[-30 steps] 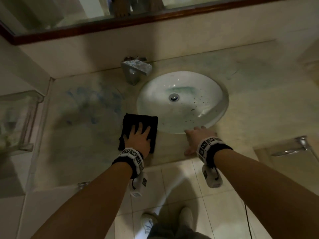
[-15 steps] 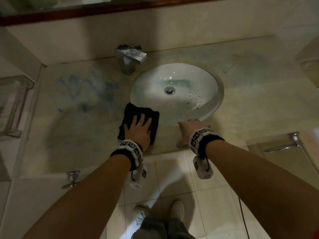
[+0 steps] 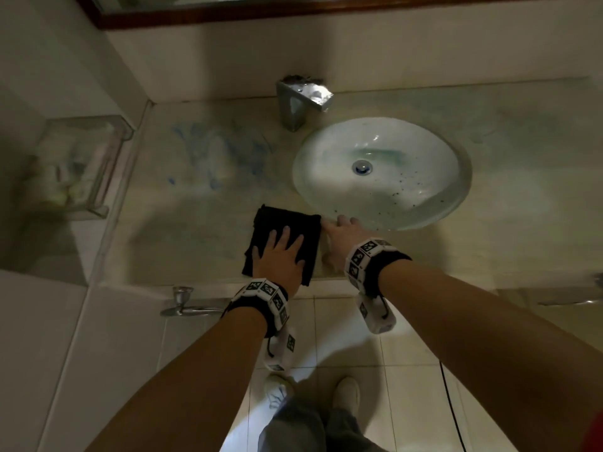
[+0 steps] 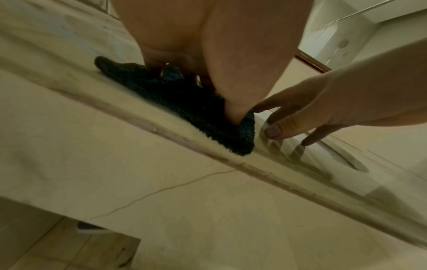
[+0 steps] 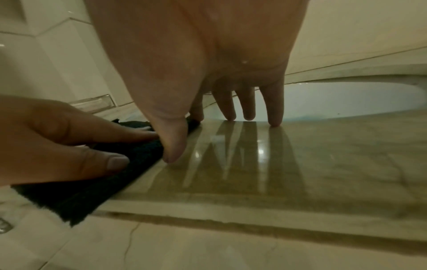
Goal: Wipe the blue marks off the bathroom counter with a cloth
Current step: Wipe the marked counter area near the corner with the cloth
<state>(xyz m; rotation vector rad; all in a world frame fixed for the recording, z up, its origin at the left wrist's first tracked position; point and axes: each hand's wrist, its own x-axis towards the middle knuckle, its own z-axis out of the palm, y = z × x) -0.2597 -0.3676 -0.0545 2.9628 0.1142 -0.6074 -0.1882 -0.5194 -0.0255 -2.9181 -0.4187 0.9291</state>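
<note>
Cloth flat at the tabletop's front edge, marks farther back

My left hand presses the dark cloth with straight fingers; just beside it my right hand rests open, fingertips on the tabletop by the sink; blue marks lie beyond, left of the tap

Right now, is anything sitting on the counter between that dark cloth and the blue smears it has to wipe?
Nothing visible. The left hand presses flat on the cloth, and only bare counter lies between it and the blue marks farther back. The faucet and sink sit off to the right of that path.
</note>
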